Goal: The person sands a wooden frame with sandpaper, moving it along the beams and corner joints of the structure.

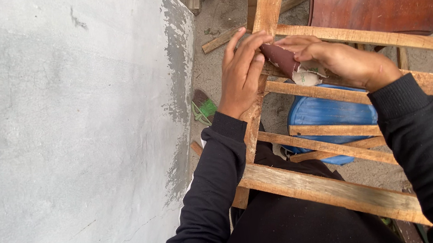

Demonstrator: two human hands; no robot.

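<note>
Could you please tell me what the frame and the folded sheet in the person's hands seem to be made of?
The frame looks like raw, unfinished wood: pale, visible grain, rough edges. The folded sheet appears to be sandpaper: dull reddish-brown face, pale paper backing showing where it curls. Both hands, left hand and right hand, press it against the wood.

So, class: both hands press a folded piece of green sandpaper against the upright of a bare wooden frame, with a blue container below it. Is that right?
Not quite. The sandpaper is reddish-brown, not green, as the head view shows. Otherwise correct: the left hand and right hand press it against the wooden frame, with the blue container below.
</note>
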